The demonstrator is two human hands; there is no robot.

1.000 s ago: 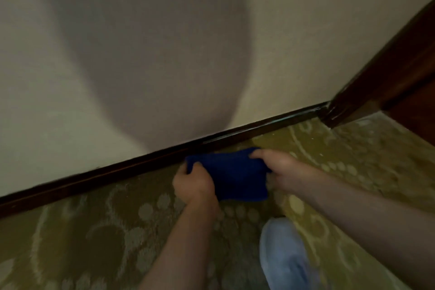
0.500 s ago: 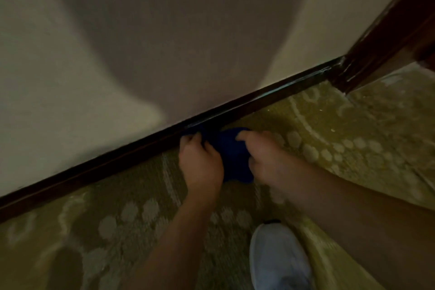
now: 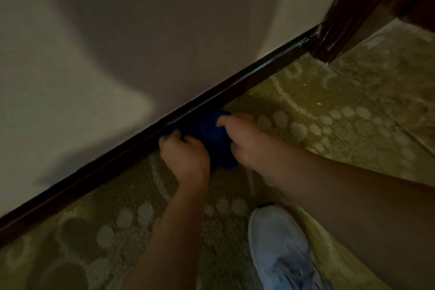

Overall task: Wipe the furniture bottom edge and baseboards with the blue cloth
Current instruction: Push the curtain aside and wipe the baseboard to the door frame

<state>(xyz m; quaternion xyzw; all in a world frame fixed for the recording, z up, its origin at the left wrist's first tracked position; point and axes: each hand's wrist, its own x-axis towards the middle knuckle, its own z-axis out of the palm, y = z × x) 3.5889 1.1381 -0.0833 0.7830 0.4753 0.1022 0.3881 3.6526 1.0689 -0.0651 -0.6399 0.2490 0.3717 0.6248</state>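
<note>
We find no readable words, numbers, labels or brand marks anywhere here. The pale shoe [image 3: 282,249] at five o'clock carries no logo we can make out in the dim, blurred light.

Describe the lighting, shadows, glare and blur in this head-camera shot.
Head view: dim, warm light; a broad soft shadow covers much of the wall; thin glare streaks run along the dark baseboard; the blue cloth reads nearly black between left hand and right hand; the carpet is softly blurred; wide-angle tilt slants the baseboard line.
</note>
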